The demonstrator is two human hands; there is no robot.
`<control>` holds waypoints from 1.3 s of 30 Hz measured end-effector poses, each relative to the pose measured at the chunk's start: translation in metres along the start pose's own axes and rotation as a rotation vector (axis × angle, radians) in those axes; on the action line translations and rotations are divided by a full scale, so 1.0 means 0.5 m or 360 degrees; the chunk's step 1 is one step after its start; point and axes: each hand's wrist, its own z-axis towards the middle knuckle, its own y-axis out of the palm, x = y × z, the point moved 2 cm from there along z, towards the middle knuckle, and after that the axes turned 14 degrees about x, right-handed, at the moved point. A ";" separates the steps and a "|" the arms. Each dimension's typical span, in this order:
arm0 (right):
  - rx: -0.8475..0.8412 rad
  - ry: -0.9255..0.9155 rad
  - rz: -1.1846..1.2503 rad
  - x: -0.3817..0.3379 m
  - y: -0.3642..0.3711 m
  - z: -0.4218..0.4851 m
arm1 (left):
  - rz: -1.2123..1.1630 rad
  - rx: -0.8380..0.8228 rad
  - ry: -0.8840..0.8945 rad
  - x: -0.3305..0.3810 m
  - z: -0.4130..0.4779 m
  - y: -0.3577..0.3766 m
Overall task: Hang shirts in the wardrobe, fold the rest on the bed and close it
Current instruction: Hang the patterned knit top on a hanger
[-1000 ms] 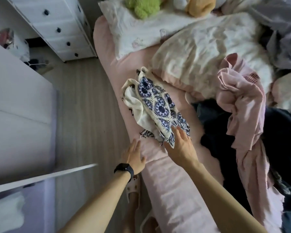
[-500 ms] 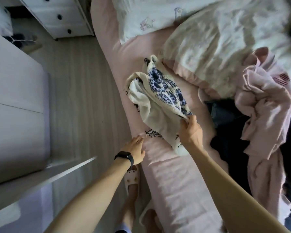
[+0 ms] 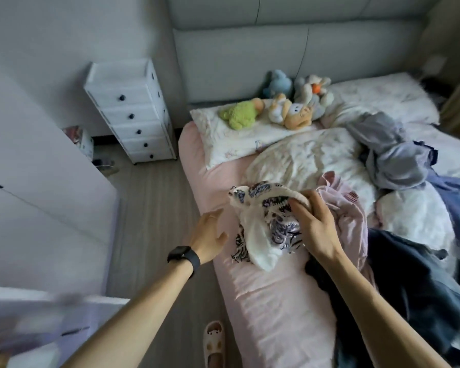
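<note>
Two hands work mid-frame over a pink bed [image 3: 276, 314]: the right hand [image 3: 315, 229] has its fingers grasping a patterned shirt [image 3: 266, 221]; the left hand [image 3: 210, 235] hovers beside it, fingers released.

Left hand [image 3: 207, 236], right hand [image 3: 316, 229]: bare. Left forearm [image 3: 133, 314], right forearm [image 3: 369, 306]: bare to frame edge. Left wrist: black smartwatch [image 3: 183, 257], dark rectangular face, wide black strap. Bottom edge: cream slipper [image 3: 213, 341], rounded toe, cartoon face with brown dots on upper.

Left hand [image 3: 209, 235] spread, fingers relaxed; right hand [image 3: 316, 229] curled, pinching.
</note>
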 end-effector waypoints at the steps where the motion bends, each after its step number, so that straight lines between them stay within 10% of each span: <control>1: -0.0063 0.0013 0.0099 -0.031 -0.011 -0.014 | -0.0013 0.0066 0.0039 0.033 -0.024 -0.027; 10: -0.0504 0.0137 0.0884 -0.214 -0.095 -0.144 | -0.0216 0.0413 0.0280 0.240 -0.276 -0.242; 25: -0.0790 -0.0982 -0.0474 -0.285 0.085 -0.382 | -0.0230 0.0739 -0.0129 0.021 -0.653 -0.624; 39: -0.1124 -0.1278 -0.0505 -0.329 0.425 -0.769 | -0.0750 0.1064 -0.0837 -0.135 -0.945 -0.835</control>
